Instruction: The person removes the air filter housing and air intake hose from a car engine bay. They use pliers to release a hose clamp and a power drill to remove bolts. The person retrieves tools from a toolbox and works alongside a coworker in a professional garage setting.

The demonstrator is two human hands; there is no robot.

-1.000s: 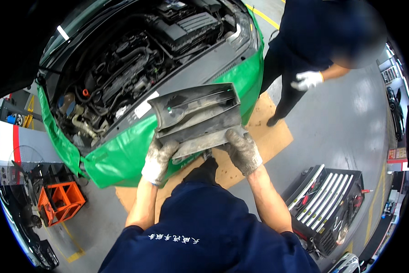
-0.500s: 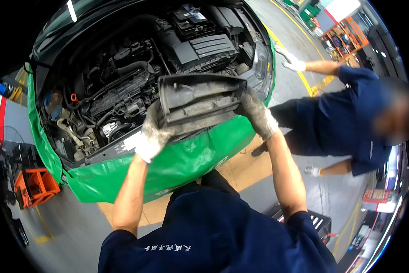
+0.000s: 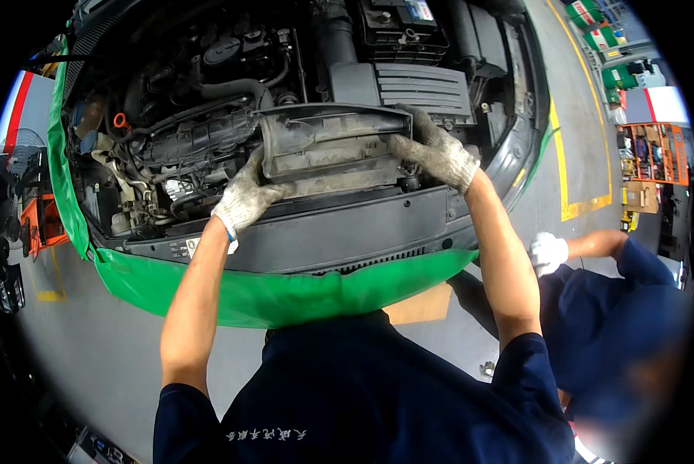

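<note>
A dirty black plastic air duct [image 3: 331, 147], hollow and ribbed inside, is held over the front of the engine bay. My left hand [image 3: 246, 195], in a soiled white knit glove, grips its left end with the thumb along the lower edge. At the other end my right hand [image 3: 438, 151], gloved alike, has its thumb inside the opening and its fingers over the back edge. Behind the duct lies the black ribbed air filter housing [image 3: 424, 87]. The engine [image 3: 200, 135] shows to the left. What lies beneath the duct is hidden.
A green protective cover [image 3: 285, 298] drapes over the car's front edge. The battery [image 3: 401, 29] sits behind the filter housing. Close on the right, a co-worker [image 3: 586, 309] in dark blue stands with a gloved hand near the car. Orange shelving [image 3: 656, 155] is farther right.
The duct has gone from above the front edge to farther in over the engine bay, with both my hands on it. My view has shifted closer, and the co-worker now appears lower right.
</note>
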